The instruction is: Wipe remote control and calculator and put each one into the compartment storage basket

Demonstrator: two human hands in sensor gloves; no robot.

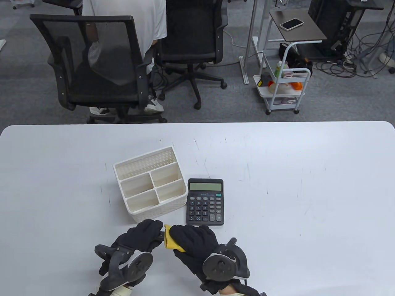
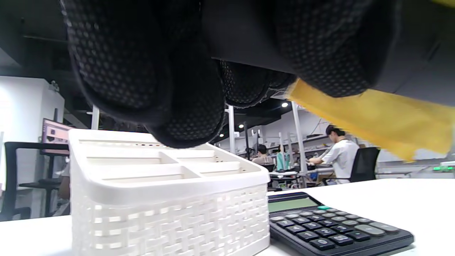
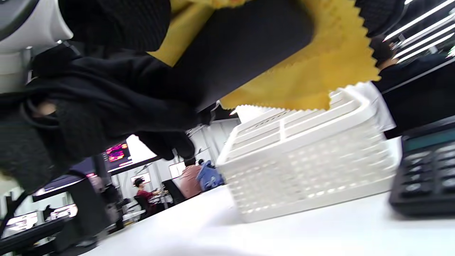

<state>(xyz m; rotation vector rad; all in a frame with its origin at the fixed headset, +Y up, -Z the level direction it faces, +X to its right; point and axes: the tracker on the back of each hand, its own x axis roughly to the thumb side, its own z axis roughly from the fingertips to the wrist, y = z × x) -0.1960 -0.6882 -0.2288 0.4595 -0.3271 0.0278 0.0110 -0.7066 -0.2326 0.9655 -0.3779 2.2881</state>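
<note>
My left hand grips a black remote control just above the table, near its front edge. My right hand presses a yellow cloth against the remote's right end, fingers curled over it. In the right wrist view the cloth wraps the dark remote; most of the remote is hidden in the table view. A white compartment storage basket stands just beyond the hands, its compartments holding nothing. A black calculator lies flat to its right, beyond my right hand.
The white table stretches wide to the right and left of the objects. Past its far edge are black office chairs, a seated person and a white cart.
</note>
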